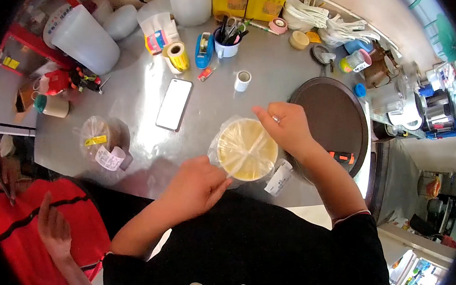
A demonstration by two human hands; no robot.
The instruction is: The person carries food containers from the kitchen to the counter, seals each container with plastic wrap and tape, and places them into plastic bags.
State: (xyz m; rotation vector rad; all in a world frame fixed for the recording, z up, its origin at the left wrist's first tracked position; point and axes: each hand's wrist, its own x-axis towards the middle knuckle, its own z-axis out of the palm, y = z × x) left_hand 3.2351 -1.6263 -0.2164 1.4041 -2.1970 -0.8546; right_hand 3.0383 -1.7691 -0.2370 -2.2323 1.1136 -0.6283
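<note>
A round container of pale yellow food [246, 152], wrapped in a clear plastic bag [227, 161], sits on the metal table before me. My left hand [202, 186] is closed at its near left side, fingers gathered on the bag's plastic. Over the far right side, my right hand [286, 126] is closed too, thumb raised, with the bag's plastic pulled toward it. Folds of the bag draw together across the top of the container. A printed white receipt [279, 177] hangs at the container's lower right, below my right hand.
On the table [153, 148] are a phone [174, 104], a paper roll [242, 81], a tape dispenser [204, 50], a mug of pens [226, 42], another bagged container [98, 134] and a large dark round tray [333, 113]. A person in red [53, 231] stands at left.
</note>
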